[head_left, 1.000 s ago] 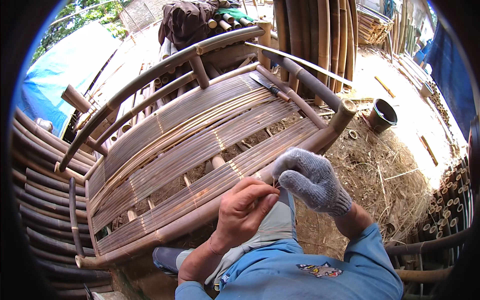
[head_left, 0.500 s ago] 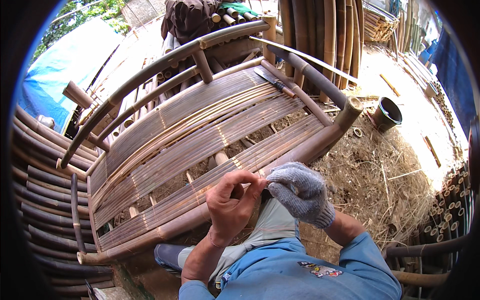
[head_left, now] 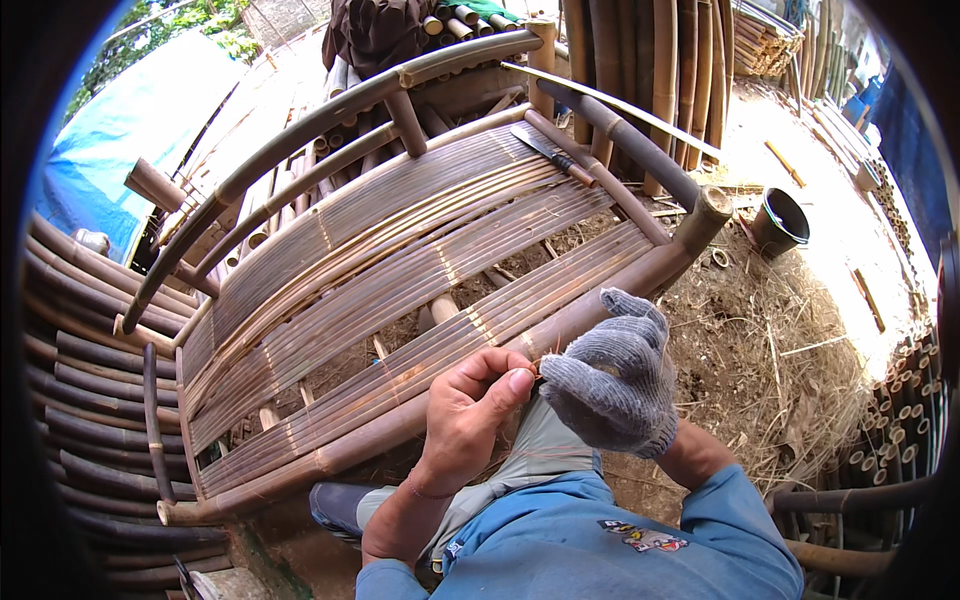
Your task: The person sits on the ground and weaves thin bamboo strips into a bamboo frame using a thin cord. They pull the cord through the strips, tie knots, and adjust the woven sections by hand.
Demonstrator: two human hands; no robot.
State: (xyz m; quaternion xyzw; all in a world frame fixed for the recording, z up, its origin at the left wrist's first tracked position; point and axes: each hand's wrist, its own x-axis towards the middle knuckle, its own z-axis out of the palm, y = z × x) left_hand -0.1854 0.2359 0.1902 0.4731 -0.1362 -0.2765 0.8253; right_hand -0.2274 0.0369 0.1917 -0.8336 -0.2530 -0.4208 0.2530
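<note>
My bare left hand (head_left: 472, 408) pinches a thin reddish strand, perhaps wire, between thumb and forefinger. Close to those fingertips is my right hand (head_left: 622, 385) in a grey knitted glove. Its forefinger is raised and parted from the thumb, which points at the left fingertips; whether it touches the strand I cannot make out. Both hands are above the thick front rail (head_left: 400, 425) of a bamboo bench (head_left: 370, 270), just over my lap. Thin bamboo slats make up its seat, with gaps between some of them. A knife (head_left: 553, 155) with a dark and orange handle lies at the seat's far right end.
A dark bucket (head_left: 778, 225) stands on the ground to the right, near straw and shavings (head_left: 790, 400). Dark bamboo poles (head_left: 110, 430) are stacked at left. Tall bamboo pieces (head_left: 640, 90) lean behind the bench. A long pale strip (head_left: 620, 110) crosses the bench's right corner.
My right hand has opened out, its forefinger lifting up and away from the thumb. My left hand keeps its pinch and has shifted slightly.
</note>
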